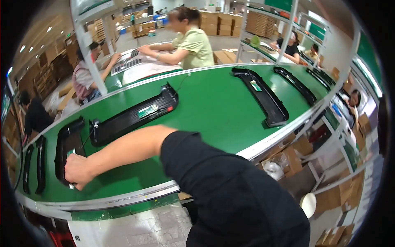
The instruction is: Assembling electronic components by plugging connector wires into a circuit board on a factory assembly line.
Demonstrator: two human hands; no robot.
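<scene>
My right hand point(79, 172) reaches across to the left, its fingers closed at the near right end of a long black plastic housing point(61, 144) that lies on a green conveyor belt point(205, 119). The fingertips are partly hidden, with a small pale bit showing just under them. Part of a green circuit board point(71, 152) shows beside my knuckles. Right next to this housing lies a larger black housing point(123, 123) with a green board, a red spot and a thin cable. My left hand is out of view.
Two slim black housings point(40, 164) lie at the far left of the belt. Another housing point(261, 96) with a board sits to the right, with several more beyond. Metal posts point(88, 53) line the far side, where people work. Cardboard boxes point(288, 160) stand below at right.
</scene>
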